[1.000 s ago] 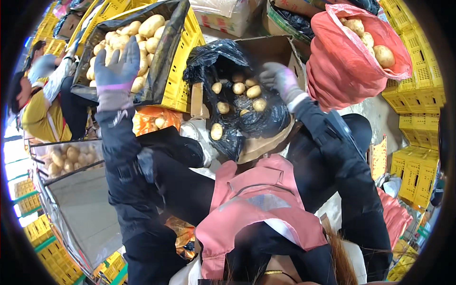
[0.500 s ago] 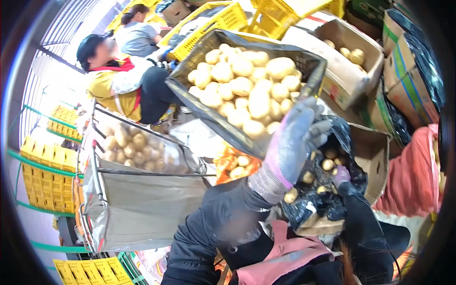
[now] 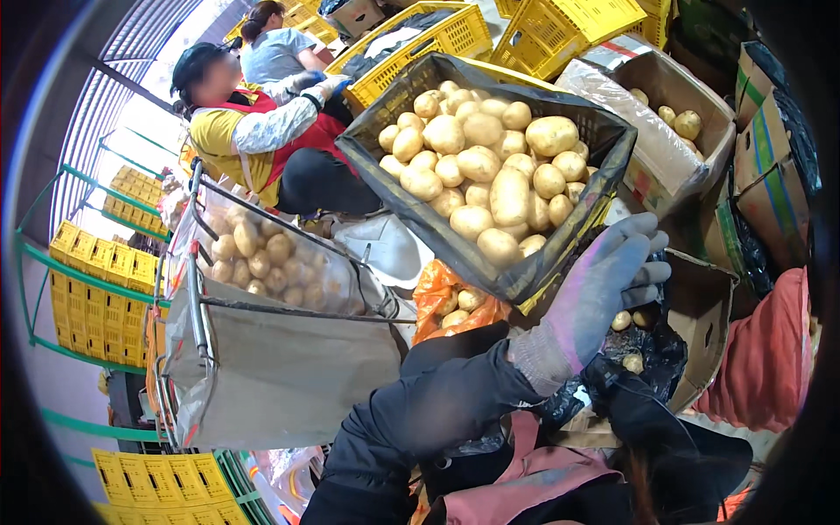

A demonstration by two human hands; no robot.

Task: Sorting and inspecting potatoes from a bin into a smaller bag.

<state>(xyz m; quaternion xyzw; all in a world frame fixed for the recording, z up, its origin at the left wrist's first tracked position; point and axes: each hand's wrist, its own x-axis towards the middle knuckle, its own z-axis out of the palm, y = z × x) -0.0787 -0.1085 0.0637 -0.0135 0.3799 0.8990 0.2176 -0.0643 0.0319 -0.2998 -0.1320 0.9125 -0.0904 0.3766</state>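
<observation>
Our left hand, in a grey-and-purple glove, is raised with fingers extended, nothing visible in its grasp. Just beyond it: a black-lined crate heaped with pale potatoes. We note our right sleeve reaching toward black plastic inside a cardboard box; the hand itself is hidden. Small potatoes lie on that plastic. Right of the box, a red sack. Below the crate, an orange bag with potatoes showing. To our left, a grey-sided cart adjoins potatoes under clear plastic. Past it, a co-worker in yellow and red sits, hands near a yellow crate.
</observation>
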